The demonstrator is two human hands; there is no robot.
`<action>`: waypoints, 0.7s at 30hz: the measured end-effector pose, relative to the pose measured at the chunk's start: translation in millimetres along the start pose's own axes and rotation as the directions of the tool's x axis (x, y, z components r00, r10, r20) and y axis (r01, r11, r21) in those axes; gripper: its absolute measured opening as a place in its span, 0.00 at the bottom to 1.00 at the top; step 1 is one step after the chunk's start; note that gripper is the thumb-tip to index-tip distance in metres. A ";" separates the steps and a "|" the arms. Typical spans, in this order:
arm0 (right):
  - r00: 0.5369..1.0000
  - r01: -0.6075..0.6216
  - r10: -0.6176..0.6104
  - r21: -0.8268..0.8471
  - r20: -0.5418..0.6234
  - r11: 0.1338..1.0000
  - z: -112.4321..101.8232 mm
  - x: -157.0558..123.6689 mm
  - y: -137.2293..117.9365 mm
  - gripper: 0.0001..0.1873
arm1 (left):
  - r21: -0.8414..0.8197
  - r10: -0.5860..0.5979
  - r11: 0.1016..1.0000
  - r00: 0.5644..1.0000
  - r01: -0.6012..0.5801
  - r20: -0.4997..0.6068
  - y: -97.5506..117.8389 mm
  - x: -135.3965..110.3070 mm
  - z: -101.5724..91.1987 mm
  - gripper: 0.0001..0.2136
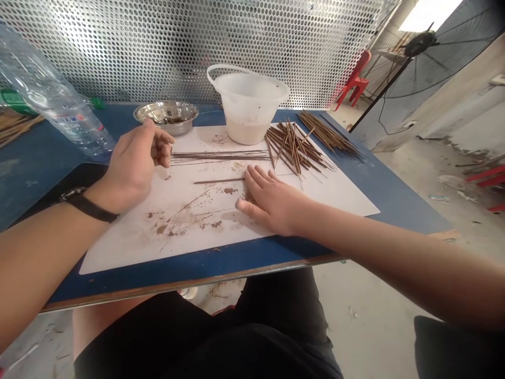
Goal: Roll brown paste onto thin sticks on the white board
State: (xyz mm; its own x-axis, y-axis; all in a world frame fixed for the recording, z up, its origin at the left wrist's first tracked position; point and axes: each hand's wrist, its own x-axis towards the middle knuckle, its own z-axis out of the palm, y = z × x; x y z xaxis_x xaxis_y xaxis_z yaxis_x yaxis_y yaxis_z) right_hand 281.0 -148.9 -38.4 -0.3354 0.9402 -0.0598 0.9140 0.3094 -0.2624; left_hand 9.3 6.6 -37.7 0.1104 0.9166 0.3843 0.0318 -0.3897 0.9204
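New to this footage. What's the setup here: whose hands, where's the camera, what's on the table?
No machine: one camera on a person's head, looking down at their own two bare hands. The left hand is curled at the end of a row of thin sticks; whether it grips them is unclear. The right hand lies flat on the white sheet, beside the end of a single stick. Behind: a white tub, a metal bowl, a pile of brown sticks, a plastic bottle.
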 end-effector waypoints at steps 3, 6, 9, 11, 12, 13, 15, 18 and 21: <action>1.000 0.014 -0.014 -0.013 0.019 1.000 -2.8 -19.5 -9.4 0.66 | 0.011 -0.005 1.000 1.000 0.004 0.005 0.5 -0.7 -0.1 0.29; 0.998 -0.050 0.051 -0.039 0.023 0.998 -2.3 -13.8 -10.9 0.66 | 0.017 -0.024 1.000 0.999 0.023 0.034 2.2 -1.6 -0.4 0.29; 0.995 -0.101 0.101 -0.060 -0.001 0.993 0.5 6.7 -4.4 0.66 | 0.029 -0.041 0.999 0.997 0.039 0.071 4.0 -2.1 -0.9 0.30; 0.995 -0.099 0.098 -0.057 -0.018 0.993 2.1 10.5 -1.4 0.65 | 0.031 -0.029 0.999 0.997 0.027 0.077 4.8 -2.3 -1.0 0.30; 0.996 -0.091 0.089 -0.055 -0.023 0.994 2.6 7.2 -1.4 0.64 | 0.031 -0.019 0.999 0.997 0.017 0.077 4.9 -2.4 -1.1 0.31; 0.997 -0.079 0.078 -0.054 -0.024 0.995 2.9 0.8 -2.5 0.63 | 0.031 -0.011 0.999 0.997 0.009 0.080 4.8 -2.4 -1.1 0.31; 0.998 -0.058 0.057 -0.058 -0.017 0.997 2.8 -16.1 -7.1 0.62 | 0.031 -0.005 1.000 0.996 0.002 0.092 3.9 -2.4 -1.4 0.32; 0.998 -0.063 0.064 -0.067 0.010 0.996 0.1 -30.6 -12.3 0.63 | 0.034 -0.010 0.999 0.994 0.006 0.109 1.7 -2.1 -2.2 0.33; 0.994 -0.104 0.105 -0.061 0.011 0.993 -4.2 -17.5 -7.6 0.63 | 0.033 -0.007 0.999 0.993 0.003 0.118 1.1 -2.3 -2.7 0.33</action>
State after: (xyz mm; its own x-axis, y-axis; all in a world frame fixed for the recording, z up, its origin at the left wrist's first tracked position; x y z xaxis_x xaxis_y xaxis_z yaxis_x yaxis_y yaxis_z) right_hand 280.9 -167.1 -31.4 -0.2398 0.9659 -0.0973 0.9563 0.2177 -0.1950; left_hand 6.4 4.3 -37.5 0.2262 0.9025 0.3666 0.0652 -0.3896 0.9187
